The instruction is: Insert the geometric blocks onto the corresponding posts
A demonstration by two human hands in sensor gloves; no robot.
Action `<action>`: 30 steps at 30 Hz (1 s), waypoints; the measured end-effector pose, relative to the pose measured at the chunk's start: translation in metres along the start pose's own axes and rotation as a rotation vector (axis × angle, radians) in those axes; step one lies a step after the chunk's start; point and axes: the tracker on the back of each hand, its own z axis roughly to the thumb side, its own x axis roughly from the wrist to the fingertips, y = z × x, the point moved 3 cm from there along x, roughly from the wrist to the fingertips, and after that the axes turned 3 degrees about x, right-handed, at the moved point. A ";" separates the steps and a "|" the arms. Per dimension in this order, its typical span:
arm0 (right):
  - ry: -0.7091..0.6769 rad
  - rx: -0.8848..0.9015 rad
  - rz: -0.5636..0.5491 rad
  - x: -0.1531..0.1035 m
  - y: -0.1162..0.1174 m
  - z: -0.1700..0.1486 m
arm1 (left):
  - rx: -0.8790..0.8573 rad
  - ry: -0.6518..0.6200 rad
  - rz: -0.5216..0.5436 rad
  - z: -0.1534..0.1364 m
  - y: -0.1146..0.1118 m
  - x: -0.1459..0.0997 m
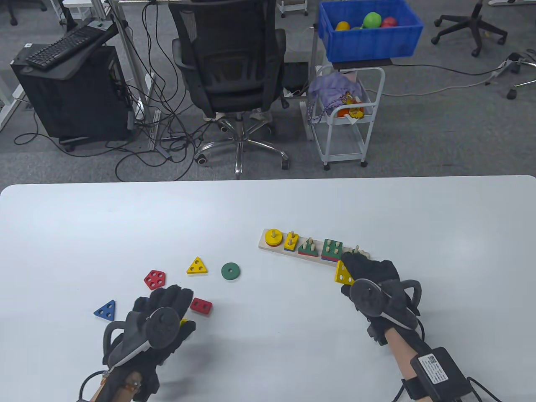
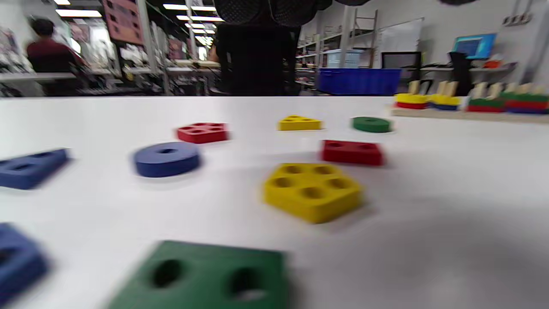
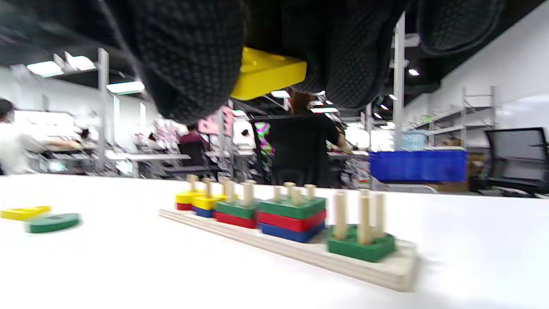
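The right hand (image 1: 370,278) grips a yellow block (image 1: 343,273) with holes; its gloved fingers (image 3: 188,60) curl around it and hold it in the air, just at the near side of the right end of the wooden peg board (image 1: 310,256). On this board, at the right end, one green block (image 3: 361,245) sits on a group of pegs. Next to it on the board stands a stack of green, red and blue squares (image 3: 292,219), then lower stacks toward the left end.

The left hand (image 1: 161,320) hovers over the table (image 1: 268,209), far to the left of the board, with fingers loosely bent and nothing held. A red rectangle block (image 1: 201,306) lies just beside its fingertips. A yellow pentagon (image 2: 312,191) lies under this hand. More to the left of the board lie a green disc (image 1: 230,271), a yellow triangle (image 1: 197,266), a red pentagon (image 1: 154,279) and a blue triangle (image 1: 105,310).
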 end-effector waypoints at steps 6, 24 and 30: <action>0.099 -0.117 0.142 0.052 0.019 0.001 | -0.047 0.094 0.026 -0.042 -0.003 -0.002; 0.227 -0.147 0.269 0.102 0.073 -0.003 | -0.060 0.172 -0.025 -0.068 -0.014 -0.005; 0.229 -0.193 0.280 0.100 0.079 -0.001 | -0.066 0.173 -0.035 -0.067 -0.015 -0.005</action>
